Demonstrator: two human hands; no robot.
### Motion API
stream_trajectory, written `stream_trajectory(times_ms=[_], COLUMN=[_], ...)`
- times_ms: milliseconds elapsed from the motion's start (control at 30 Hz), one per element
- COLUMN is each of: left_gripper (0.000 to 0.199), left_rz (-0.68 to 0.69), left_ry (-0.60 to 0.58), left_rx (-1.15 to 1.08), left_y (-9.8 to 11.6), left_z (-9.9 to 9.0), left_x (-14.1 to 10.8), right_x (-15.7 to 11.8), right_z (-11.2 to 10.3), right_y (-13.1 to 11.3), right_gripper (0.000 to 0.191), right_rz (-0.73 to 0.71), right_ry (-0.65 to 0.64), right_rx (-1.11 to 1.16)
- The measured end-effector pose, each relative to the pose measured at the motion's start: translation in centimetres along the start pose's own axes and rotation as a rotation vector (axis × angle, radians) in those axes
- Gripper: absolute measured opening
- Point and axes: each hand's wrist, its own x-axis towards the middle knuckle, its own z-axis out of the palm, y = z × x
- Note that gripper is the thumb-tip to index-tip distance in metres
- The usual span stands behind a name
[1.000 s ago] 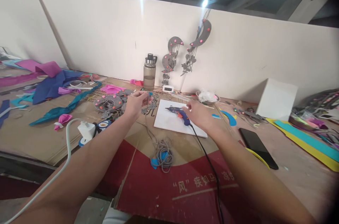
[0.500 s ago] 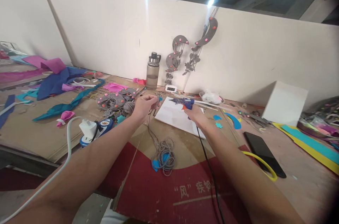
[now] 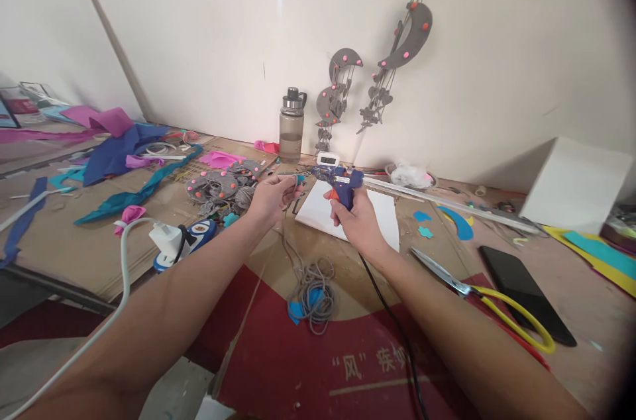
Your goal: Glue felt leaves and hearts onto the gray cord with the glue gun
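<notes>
My right hand (image 3: 354, 216) is wrapped round the handle of a blue glue gun (image 3: 344, 187), a finger by its orange trigger. The gun's nozzle points left, over the back edge of a white sheet (image 3: 382, 211). Just left of the nozzle, my left hand (image 3: 274, 198) pinches a small blue felt piece (image 3: 299, 179). Grey cord (image 3: 292, 251) runs down from near my left hand to a loose coil (image 3: 320, 297) on the cardboard, with blue pieces among its loops.
Scissors (image 3: 467, 287) and a black phone (image 3: 527, 294) lie at the right. A bottle (image 3: 291, 128) and small white timer (image 3: 328, 159) stand behind. Grey felt ornaments (image 3: 213, 187) lie left, near a power strip (image 3: 199, 238). Others hang on the wall. A black cable (image 3: 392, 314) trails from the gun.
The glue gun has turned more upright and its nozzle is closer to my left hand. The camera view has shifted, and the scissors now show more fully beside my right forearm.
</notes>
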Motion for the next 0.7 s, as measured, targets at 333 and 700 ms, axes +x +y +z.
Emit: stream_trajectory(times_ms=[333,700], left_gripper=[0.02,0.022], left_rz=[0.076,0.168], left_ry=[-0.016,-0.024], left_rx=[-0.059,0.058], left_y=[-0.2,-0.4], left_z=[0.2,0.4], left_x=[-0.2,-0.3], right_x=[-0.4,-0.8], right_z=[-0.3,-0.1], right_y=[0.1,-1.0], right_gripper=[0.033,0.031], right_rz=[-0.07,-0.083], right_ry=[0.014,-0.013], right_rx=[-0.38,-0.512])
